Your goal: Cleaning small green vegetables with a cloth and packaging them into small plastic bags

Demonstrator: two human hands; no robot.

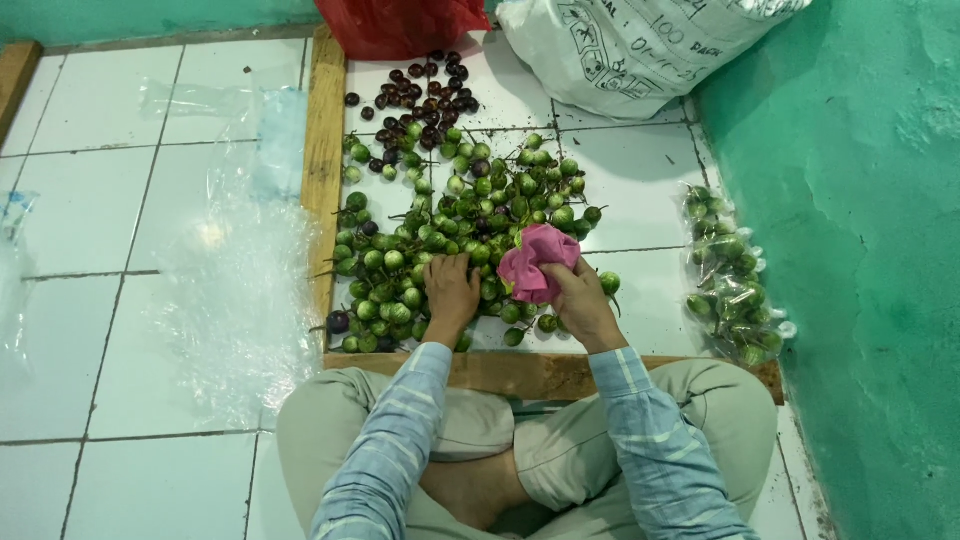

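Person's sitting cross-legged w/ a heap of small green eggplants (450,215) spread on the tiled floor (90,200). Left hand (451,290) is lying fingers-down on the pile, loosely curled; can't tell if it's gripping one. Right hand (578,298) is closed round a pink cloth (537,262). Imo risk: round ones are sitting past the wooden plank (323,150) edge, so a nudge could be sending them rolling.

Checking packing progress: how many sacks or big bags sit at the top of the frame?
2: a red bag at top centre and a white printed sack to its right, both cut off by the frame edge.
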